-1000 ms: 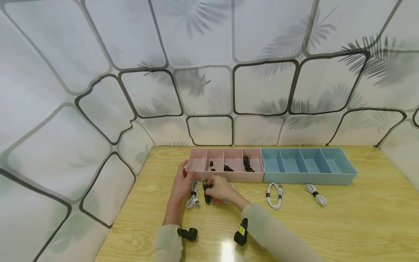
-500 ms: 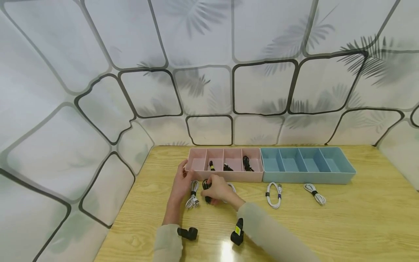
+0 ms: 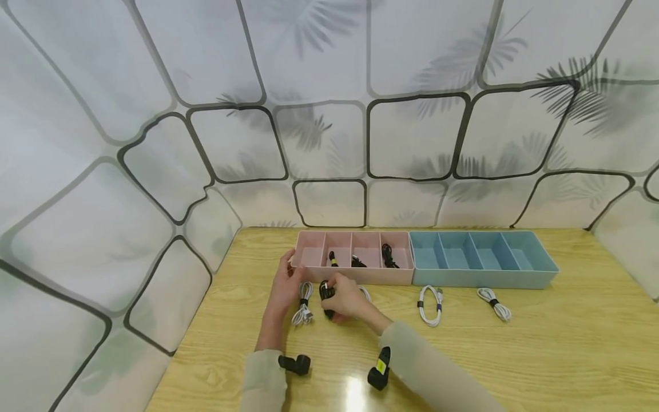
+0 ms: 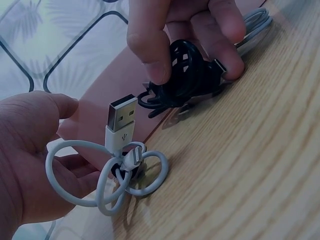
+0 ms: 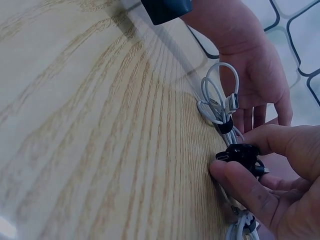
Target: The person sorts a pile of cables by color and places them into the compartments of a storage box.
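Well in front of the pink tray [image 3: 383,277], a left wrist camera [image 3: 295,364] and a right wrist camera [image 3: 379,370] sit at the ends of pale sleeves [image 3: 265,377], above the wood-grain counter [image 3: 329,349]. Closer to the tray, a tied white cable [image 3: 303,304] lies before its leftmost compartment, just beside the left hand [image 3: 285,286]. A second white cable [image 3: 366,293], before the tray's third compartment, is partly hidden by the right hand [image 3: 347,300]. A looped white cable [image 3: 430,306] and a bundled white cable [image 3: 494,304] lie off the tray's right front. The black cable [image 3: 326,290] is near the tray's front, between the first two white ones, in the right hand's grip: thumb and fingers pinch the coil, and one end shows past them. The left hand touches the tray's left front corner, fingers loosely extended. The tray's other three compartments hold black bundles [image 3: 388,255]. A blue tray [image 3: 484,279] adjoins its right end; a patterned backdrop [image 3: 417,137] rises behind.
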`<action>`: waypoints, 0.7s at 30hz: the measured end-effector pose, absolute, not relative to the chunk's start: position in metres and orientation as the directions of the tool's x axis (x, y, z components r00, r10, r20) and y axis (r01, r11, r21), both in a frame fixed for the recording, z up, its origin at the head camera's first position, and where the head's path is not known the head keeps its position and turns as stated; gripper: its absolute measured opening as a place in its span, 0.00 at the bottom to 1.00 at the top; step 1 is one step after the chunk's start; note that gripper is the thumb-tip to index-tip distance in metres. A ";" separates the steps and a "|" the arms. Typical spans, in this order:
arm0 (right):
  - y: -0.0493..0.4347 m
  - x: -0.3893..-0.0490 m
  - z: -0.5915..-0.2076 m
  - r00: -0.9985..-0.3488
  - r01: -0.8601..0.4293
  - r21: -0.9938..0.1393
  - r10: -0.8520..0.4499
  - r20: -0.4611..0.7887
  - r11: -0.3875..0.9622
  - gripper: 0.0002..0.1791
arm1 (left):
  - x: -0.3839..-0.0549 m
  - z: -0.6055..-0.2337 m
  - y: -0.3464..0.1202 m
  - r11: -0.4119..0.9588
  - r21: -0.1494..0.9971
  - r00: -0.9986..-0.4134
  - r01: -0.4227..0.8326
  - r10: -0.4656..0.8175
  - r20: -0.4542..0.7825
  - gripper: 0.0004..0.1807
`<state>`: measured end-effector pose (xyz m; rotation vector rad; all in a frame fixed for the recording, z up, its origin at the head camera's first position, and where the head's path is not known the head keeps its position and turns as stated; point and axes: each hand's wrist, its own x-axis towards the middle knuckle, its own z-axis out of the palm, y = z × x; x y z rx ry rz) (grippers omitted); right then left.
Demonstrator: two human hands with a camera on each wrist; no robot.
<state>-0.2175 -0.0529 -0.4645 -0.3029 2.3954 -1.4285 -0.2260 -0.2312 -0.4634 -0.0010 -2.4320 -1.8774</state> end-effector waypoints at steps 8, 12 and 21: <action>-0.046 -0.213 -0.463 -0.911 -0.002 -0.904 -0.373 -0.175 0.427 0.25 | -0.232 -0.476 -0.234 0.263 0.964 -0.996 0.044 -0.070 0.064 0.30; -0.042 -0.210 -0.459 -0.907 0.005 -0.918 -0.384 -0.171 0.397 0.25 | -0.233 -0.476 -0.234 0.258 0.965 -0.996 0.046 -0.063 0.065 0.31; -0.037 -0.211 -0.456 -0.893 -0.030 -0.951 -0.435 -0.113 0.308 0.28 | -0.231 -0.470 -0.233 0.245 0.969 -0.997 0.037 -0.054 0.052 0.30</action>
